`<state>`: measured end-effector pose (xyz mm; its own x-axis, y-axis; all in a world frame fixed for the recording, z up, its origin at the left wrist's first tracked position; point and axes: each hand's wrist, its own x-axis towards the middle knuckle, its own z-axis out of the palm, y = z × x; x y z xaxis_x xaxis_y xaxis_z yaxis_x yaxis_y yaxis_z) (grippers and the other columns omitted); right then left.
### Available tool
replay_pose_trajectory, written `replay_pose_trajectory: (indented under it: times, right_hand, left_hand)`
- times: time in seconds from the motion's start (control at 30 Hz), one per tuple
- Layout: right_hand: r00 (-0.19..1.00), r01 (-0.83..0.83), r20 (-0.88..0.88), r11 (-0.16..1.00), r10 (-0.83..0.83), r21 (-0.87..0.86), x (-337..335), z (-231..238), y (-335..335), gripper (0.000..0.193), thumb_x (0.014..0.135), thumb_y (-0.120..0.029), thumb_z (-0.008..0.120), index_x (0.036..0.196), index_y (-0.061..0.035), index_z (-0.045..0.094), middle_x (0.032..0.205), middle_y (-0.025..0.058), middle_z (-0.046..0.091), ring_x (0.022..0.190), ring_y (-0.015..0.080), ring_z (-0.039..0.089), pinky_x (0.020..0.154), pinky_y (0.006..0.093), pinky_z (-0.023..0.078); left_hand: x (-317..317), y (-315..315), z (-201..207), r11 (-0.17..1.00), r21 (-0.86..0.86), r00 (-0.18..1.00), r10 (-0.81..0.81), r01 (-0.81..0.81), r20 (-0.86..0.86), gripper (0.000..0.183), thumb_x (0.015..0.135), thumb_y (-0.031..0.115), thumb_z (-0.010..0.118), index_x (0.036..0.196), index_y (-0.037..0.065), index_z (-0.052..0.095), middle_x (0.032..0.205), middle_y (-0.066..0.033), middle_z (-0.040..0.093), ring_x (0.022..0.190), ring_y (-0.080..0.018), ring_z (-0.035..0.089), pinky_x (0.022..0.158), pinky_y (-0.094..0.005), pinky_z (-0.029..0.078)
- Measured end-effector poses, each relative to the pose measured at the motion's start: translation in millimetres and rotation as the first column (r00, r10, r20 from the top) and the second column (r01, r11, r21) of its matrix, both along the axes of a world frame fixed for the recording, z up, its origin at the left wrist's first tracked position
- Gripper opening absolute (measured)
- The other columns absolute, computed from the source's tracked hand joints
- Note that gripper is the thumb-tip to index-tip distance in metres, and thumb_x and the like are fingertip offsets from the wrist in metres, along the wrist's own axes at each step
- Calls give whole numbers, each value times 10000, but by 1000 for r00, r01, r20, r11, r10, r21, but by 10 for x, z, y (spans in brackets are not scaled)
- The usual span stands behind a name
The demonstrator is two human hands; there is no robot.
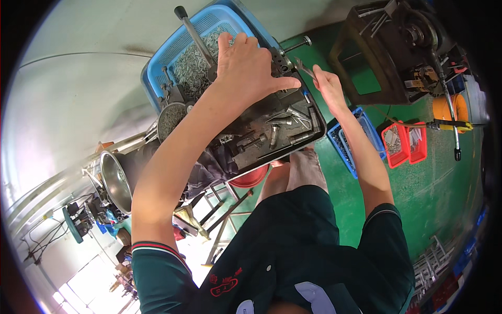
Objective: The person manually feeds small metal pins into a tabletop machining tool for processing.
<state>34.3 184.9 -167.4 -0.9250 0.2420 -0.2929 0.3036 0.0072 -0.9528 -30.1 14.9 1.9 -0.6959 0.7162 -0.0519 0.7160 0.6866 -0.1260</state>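
My left hand [246, 68] lies back-up on the top of a small bench machine, fingers stretched toward a blue basket [162, 57] of small metal parts, thumb pointing right. A long lever with a black knob [181, 12] runs down beside its fingers and vanishes under the palm; what the palm grips is hidden. My right hand [328, 86] is closed on a metal wrench [304, 68], held at the machine's right side near a T-handled bolt [297, 45]. Below both hands sits a dark metal tray [319, 128] holding several loose tools and bolts.
On the green floor to the right stand a blue crate [366, 128] and two red baskets [402, 144] of parts. A dark machine [387, 57] and an orange drum [451, 107] fill the upper right. A steel bowl [115, 180] is at left, a red stool [251, 178] under the tray.
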Motion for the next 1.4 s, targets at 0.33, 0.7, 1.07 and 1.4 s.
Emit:
replay_pose_trajectory:
  times: [0.33,0.7,1.07,1.4]
  right_hand:
    - [996,-67,-69,978,54,-195,-423,-164,-147,440,844,-310,490,479,-84,394,466,-56,341,442,54,291,438,260,233]
    - [968,-180,-215,959,132,-218,-651,-224,-234,380,819,-222,490,488,-61,395,477,-49,353,459,52,315,443,258,244]
    - [917,-89,-395,994,55,-68,-1013,-195,-318,353,801,-194,467,510,-80,303,502,-48,282,476,49,298,445,249,250]
    - [888,-225,-446,952,112,-208,-1252,-57,-359,352,792,-221,430,507,-73,286,494,-43,254,453,39,258,393,229,195]
  left_hand:
    - [-109,28,-8,997,-69,996,-9,16,94,695,674,667,512,719,-16,629,752,-112,532,895,-252,471,882,-441,238]
    - [-102,-2,-48,999,44,991,-19,13,130,661,670,634,538,703,-18,646,758,-123,569,891,-258,502,893,-484,238]
    - [-73,14,-52,1000,12,992,-11,10,128,612,700,596,531,709,-4,649,808,-119,559,920,-249,487,912,-482,225]
    - [-14,60,-38,1000,-10,994,21,-20,105,563,702,543,566,738,-13,642,844,-109,542,928,-239,465,920,-473,221]
